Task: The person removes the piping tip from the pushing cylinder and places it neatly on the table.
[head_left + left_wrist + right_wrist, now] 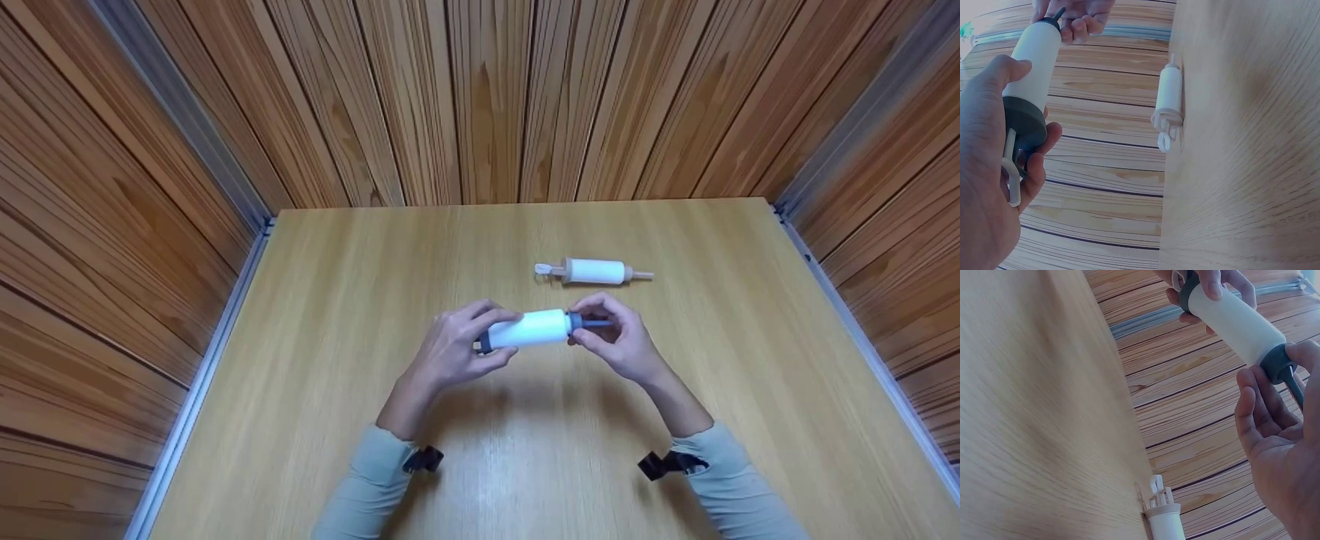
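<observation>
Grained tabletop (345, 292) spreads beneath the held white cylinder (531, 328).

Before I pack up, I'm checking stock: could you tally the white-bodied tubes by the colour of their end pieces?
Dark ends: 1, the dark-ended tube, held by the left hand and right hand
Pale ends: 1, the pale-ended tube, lying on the table
Total: 2
</observation>
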Demonstrator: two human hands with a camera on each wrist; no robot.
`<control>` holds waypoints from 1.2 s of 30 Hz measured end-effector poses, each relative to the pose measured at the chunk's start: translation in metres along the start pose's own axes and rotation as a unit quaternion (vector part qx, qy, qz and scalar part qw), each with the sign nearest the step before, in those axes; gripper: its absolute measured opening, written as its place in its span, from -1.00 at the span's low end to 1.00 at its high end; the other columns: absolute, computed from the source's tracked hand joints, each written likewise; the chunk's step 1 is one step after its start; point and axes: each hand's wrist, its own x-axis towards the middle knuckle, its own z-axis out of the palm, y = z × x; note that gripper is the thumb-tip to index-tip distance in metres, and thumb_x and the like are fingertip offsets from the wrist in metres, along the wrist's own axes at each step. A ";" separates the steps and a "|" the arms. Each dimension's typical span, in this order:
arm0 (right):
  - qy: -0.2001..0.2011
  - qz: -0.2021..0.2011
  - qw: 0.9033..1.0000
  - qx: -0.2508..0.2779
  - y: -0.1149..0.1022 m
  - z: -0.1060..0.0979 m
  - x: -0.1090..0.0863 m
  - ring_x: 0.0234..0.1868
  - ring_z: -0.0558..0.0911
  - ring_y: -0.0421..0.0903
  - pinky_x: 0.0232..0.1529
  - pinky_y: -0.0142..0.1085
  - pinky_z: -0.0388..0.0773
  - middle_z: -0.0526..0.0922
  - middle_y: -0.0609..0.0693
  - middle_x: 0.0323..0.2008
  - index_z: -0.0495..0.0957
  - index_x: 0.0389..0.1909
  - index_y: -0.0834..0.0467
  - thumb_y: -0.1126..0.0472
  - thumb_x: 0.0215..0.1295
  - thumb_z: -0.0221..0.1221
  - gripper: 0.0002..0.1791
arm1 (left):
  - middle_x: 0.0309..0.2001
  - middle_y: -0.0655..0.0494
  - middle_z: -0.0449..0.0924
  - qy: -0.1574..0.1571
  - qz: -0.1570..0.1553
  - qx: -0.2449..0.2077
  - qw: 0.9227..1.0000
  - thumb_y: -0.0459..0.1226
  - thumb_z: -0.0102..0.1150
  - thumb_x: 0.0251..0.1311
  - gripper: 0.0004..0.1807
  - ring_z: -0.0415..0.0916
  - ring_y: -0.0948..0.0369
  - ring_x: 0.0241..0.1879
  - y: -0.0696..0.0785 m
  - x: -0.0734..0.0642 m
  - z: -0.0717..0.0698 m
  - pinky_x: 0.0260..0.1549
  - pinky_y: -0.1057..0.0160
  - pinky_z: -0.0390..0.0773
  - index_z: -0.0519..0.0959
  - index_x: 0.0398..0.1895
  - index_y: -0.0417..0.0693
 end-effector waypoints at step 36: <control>-0.012 0.005 1.000 0.014 -0.004 -0.001 -0.001 -0.14 0.81 -0.30 -0.09 -0.40 0.81 0.78 -0.26 0.01 0.40 0.13 0.62 0.69 0.44 0.08 -0.71 | 0.08 -0.01 0.82 -0.007 -0.008 -0.019 1.000 -0.08 0.56 0.37 -0.57 0.79 0.09 -0.19 0.001 0.002 0.002 -0.25 0.23 0.78 0.76 0.26 0.08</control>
